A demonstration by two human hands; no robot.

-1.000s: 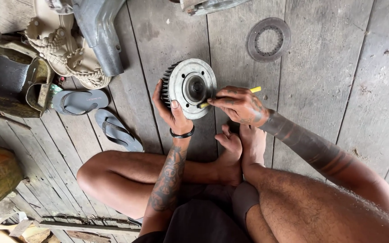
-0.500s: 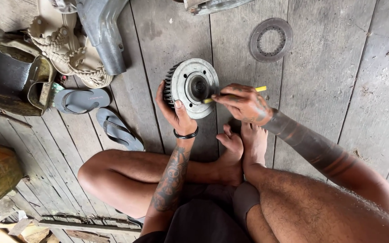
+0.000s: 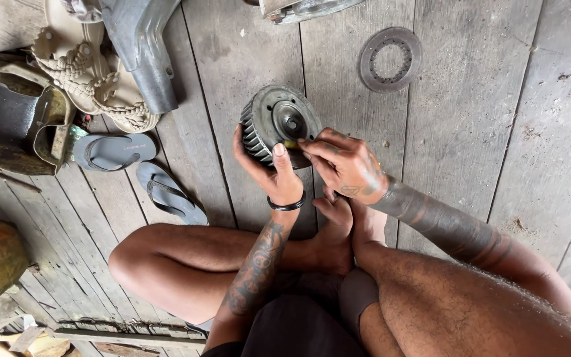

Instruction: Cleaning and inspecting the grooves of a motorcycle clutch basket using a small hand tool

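- The left hand [image 3: 269, 173] cups a round, finned metal drum [image 3: 277, 125] from below — thumb pressed on its face — above the plank floor [image 3: 470, 152].
- The right hand [image 3: 345, 164] pinches a small yellow-tipped tool [image 3: 291, 143] against the drum's face.
- A flat toothed ring [image 3: 390, 59] lies well apart; grey flip-flops [image 3: 141, 172] lie to the left.

Weathered grey plank floor [image 3: 497, 165], flat metal ring [image 3: 390, 59], blue flip-flops [image 3: 141, 172], woven sandals [image 3: 94, 73]

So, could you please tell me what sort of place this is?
Probably a home porch or informal repair spot: a weathered plank floor, flip-flops left lying about, and a loose metal ring near the toothed metal wheel held in both hands.
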